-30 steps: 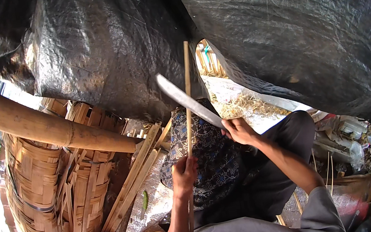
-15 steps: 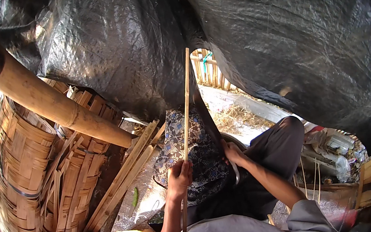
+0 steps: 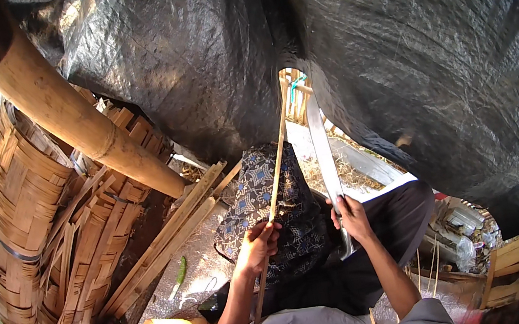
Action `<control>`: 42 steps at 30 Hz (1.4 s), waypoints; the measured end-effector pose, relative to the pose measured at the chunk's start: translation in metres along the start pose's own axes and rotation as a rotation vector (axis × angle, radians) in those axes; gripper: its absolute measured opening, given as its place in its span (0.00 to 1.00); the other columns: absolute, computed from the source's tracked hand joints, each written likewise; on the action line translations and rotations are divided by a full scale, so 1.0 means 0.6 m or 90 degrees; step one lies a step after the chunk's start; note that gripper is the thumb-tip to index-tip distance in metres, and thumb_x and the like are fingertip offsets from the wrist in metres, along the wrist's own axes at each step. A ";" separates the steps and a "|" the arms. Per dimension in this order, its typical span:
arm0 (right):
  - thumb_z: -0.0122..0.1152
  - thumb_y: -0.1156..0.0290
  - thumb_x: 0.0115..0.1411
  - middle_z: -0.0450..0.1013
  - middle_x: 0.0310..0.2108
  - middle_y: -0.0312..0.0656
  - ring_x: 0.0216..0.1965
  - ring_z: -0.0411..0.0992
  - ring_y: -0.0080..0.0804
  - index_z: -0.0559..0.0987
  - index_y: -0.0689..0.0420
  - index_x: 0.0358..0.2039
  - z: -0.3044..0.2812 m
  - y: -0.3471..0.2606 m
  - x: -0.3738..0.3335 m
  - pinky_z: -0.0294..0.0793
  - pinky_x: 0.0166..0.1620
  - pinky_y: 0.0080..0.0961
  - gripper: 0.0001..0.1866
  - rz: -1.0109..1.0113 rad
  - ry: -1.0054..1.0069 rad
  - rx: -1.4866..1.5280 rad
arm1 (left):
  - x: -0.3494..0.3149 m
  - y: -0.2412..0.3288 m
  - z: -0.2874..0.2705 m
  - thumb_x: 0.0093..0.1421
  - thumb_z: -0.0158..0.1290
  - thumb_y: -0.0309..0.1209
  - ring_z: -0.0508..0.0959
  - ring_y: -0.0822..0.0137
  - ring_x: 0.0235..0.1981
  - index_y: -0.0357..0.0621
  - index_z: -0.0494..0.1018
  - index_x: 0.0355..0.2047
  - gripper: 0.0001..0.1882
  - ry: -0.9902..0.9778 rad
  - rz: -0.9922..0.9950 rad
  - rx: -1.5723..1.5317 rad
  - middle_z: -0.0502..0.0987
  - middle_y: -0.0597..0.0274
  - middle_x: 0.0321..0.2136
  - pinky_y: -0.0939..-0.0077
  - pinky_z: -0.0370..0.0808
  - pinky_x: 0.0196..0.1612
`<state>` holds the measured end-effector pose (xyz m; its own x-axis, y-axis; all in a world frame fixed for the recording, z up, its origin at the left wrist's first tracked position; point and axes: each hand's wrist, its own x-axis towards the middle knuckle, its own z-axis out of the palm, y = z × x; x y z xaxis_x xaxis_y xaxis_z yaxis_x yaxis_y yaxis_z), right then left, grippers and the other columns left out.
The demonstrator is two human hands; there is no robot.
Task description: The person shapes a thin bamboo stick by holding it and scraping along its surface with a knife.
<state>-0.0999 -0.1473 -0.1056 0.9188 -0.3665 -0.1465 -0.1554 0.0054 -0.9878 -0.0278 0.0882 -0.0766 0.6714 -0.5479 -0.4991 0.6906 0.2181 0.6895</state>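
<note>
My left hand (image 3: 257, 248) is closed around a long, thin bamboo strip (image 3: 279, 171), which slants up and away over my lap. The strip's lower end runs down beside my left forearm. In my right hand (image 3: 352, 218) is a machete (image 3: 323, 153), its long bright blade pointing up and away, apart from the strip. The machete's handle is mostly covered by my fingers, and a curved metal end shows below them. A dark patterned cloth (image 3: 290, 240) with blue and cream motifs drapes over my lap between the hands.
Large woven bamboo baskets (image 3: 9, 197) stand at the left under a thick bamboo pole (image 3: 67, 116). Split bamboo slats (image 3: 164, 241) lean near my left arm. Black plastic sheeting (image 3: 419, 73) hangs ahead. A wooden crate (image 3: 507, 270) sits at the lower right.
My right hand has come up and right from beside the cloth, and the machete blade now shows raised. The bamboo strip stays in my left hand. The view has shifted slightly.
</note>
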 end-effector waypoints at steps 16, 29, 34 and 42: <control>0.36 0.61 0.67 0.66 0.24 0.34 0.11 0.58 0.15 0.64 0.52 0.57 -0.004 -0.257 0.080 0.61 0.17 0.16 0.21 -0.116 -0.392 1.081 | 0.055 0.027 0.053 0.64 0.41 0.32 0.52 0.83 0.12 0.39 0.67 0.33 0.09 -0.069 -0.096 -0.137 0.59 0.72 0.17 0.90 0.48 0.11; 0.28 0.40 0.62 0.56 0.16 0.30 0.19 0.55 0.21 0.65 0.55 0.25 -0.071 -0.135 0.133 0.57 0.25 0.20 0.30 0.079 -0.297 0.035 | 0.074 0.033 0.065 0.65 0.41 0.32 0.58 0.79 0.16 0.36 0.67 0.34 0.11 -0.016 -0.020 0.032 0.62 0.68 0.19 0.86 0.56 0.18; 0.43 0.46 0.62 0.68 0.17 0.43 0.17 0.68 0.34 0.72 0.62 0.29 -0.015 -0.129 0.140 0.66 0.20 0.31 0.27 -0.118 -0.241 -0.542 | 0.087 0.030 0.055 0.65 0.42 0.33 0.59 0.78 0.17 0.37 0.67 0.33 0.11 -0.002 -0.003 0.057 0.62 0.68 0.20 0.85 0.58 0.19; 0.49 0.38 0.53 0.71 0.16 0.50 0.19 0.72 0.47 0.73 0.61 0.27 0.032 -0.048 0.115 0.72 0.23 0.38 0.32 -0.223 -0.207 -0.654 | 0.099 0.008 0.068 0.64 0.44 0.32 0.57 0.81 0.14 0.39 0.68 0.30 0.10 0.037 0.037 0.136 0.63 0.70 0.17 0.87 0.52 0.15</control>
<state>-0.0249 -0.1552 -0.0886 0.9978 0.0624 -0.0244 0.0426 -0.8719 -0.4878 0.0043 0.0237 -0.0812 0.7268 -0.4902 -0.4811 0.5824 0.0686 0.8100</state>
